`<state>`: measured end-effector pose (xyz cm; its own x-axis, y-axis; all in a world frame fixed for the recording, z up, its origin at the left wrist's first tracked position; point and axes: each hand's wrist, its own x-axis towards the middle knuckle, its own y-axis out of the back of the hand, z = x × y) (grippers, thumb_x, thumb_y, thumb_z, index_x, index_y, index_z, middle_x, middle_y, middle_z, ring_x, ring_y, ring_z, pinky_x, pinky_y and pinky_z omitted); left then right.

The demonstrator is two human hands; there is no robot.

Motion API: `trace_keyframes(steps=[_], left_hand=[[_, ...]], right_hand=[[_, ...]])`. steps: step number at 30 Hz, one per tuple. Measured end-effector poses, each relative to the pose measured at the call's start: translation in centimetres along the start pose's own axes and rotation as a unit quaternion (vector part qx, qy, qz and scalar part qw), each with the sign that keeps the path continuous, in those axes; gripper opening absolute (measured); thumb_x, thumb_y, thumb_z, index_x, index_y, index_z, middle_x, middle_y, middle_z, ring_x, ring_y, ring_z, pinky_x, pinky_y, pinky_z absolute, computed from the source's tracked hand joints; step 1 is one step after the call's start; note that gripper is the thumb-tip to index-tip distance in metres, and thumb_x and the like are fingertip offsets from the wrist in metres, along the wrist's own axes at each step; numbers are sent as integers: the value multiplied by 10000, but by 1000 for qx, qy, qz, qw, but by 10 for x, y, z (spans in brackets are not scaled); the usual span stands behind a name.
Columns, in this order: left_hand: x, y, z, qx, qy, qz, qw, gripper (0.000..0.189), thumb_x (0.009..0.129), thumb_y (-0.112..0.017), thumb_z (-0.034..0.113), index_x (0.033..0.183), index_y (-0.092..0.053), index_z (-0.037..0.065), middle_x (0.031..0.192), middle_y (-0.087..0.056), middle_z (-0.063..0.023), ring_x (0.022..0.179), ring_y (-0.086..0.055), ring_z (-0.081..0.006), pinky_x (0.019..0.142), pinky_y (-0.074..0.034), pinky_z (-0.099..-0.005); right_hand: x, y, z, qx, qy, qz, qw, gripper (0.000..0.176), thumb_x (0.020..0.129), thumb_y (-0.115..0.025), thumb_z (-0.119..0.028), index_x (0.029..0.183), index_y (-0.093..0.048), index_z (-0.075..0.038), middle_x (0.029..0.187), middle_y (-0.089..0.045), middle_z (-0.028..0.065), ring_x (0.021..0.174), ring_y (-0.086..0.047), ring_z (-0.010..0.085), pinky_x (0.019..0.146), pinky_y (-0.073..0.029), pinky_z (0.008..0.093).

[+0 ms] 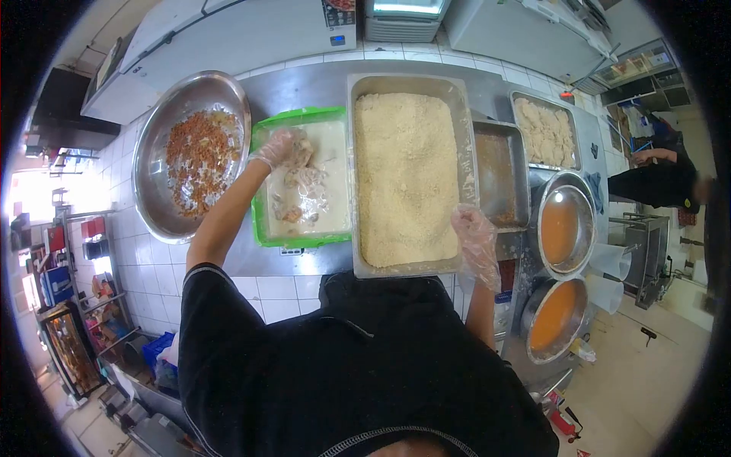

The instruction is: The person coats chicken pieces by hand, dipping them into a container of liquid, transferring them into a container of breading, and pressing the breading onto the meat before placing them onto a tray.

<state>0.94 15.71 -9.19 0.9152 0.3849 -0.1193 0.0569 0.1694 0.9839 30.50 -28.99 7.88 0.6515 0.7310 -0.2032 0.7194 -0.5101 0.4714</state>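
Observation:
My left hand (pixel 280 146), in a clear plastic glove, reaches into a green tub (pixel 268 236) of milky white batter (pixel 327 221). Its fingers are closed around a wet, batter-coated piece of meat (pixel 303 154) near the tub's left side. More lumps (pixel 289 212) sit partly sunk in the liquid below it. Right beside the tub is a deep metal tray (pixel 466 95) filled with pale breading crumbs (pixel 407 175). At that tray's lower right rim is my right hand (pixel 474 236), also in a loose clear glove, whose folds blur how its fingers are held.
A large steel bowl (pixel 145 190) with reddish-brown bits stands at the left. On the right are a shallow metal pan (pixel 496 179), a tray of pale coated pieces (pixel 544 129), and two bowls of orange liquid (pixel 560 228). Another person (pixel 662 179) is at far right.

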Motion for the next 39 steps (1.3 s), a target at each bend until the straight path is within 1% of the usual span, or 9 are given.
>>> trace_keyframes(steps=[7,13,19,24,28,31,34,37,39], left_hand=[[-13,-15,6,136,-100,9,986,239,950,-504,156,1122,-646,67,975,-668,-185,804,-679,-346,687,-555,-448],[-9,49,46,66,0,-64,996,244,949,-504,138,1116,-634,16,1050,-646,-216,989,-660,-355,869,-535,-450],[-7,-30,-21,67,-170,86,979,433,978,-484,219,1377,-529,56,907,-653,-197,741,-663,-290,676,-537,-404],[-22,113,65,-89,133,-159,974,454,961,-599,319,1303,-575,21,1187,-659,-258,1080,-644,-411,937,-520,-478],[-17,27,-17,-57,34,-51,996,348,947,-577,312,1242,-629,137,1066,-693,-158,821,-687,-363,730,-556,-456],[-9,60,12,-41,82,-131,987,383,905,-629,367,1197,-657,122,1119,-684,-167,924,-679,-354,806,-549,-458],[-12,32,19,-53,19,-99,994,421,874,-663,352,1196,-654,80,1241,-642,-208,1129,-625,-397,951,-499,-519],[-18,34,43,74,10,-9,997,447,877,-625,461,1171,-672,127,1143,-678,-204,1058,-646,-366,906,-506,-503],[-11,-1,28,68,59,-37,995,425,881,-610,435,1147,-688,112,1139,-678,-214,1069,-637,-373,916,-499,-510]], right_hand=[[6,-5,-3,-14,-1,-14,1000,192,940,-720,-140,1097,-715,-29,951,-683,-12,911,-595,74,851,-492,261],[4,-6,5,-5,-6,-18,1000,183,937,-726,-142,1090,-714,-41,940,-664,-26,891,-576,65,828,-479,241],[-1,-3,1,1,-38,-15,999,183,945,-718,-148,1090,-711,-38,933,-657,-24,879,-571,69,818,-477,241],[-1,-5,6,4,-10,-20,1000,195,946,-716,-155,1097,-700,-33,971,-665,-16,903,-586,80,824,-482,255],[0,-13,15,30,-6,-27,999,199,951,-709,-169,1094,-698,-31,986,-683,3,921,-602,90,838,-493,274],[0,-18,8,24,12,-34,999,204,955,-704,-196,1086,-703,-39,975,-702,20,925,-621,100,841,-503,283],[2,-21,6,-10,7,-31,999,213,955,-706,-226,1074,-709,-49,959,-718,33,926,-643,114,840,-510,289],[1,-21,-5,-37,-4,-30,999,222,951,-712,-242,1062,-714,-51,948,-723,40,923,-650,119,839,-512,290],[0,-20,-8,-23,-2,-27,999,227,949,-715,-247,1062,-714,-50,939,-720,34,910,-645,117,834,-510,289]])
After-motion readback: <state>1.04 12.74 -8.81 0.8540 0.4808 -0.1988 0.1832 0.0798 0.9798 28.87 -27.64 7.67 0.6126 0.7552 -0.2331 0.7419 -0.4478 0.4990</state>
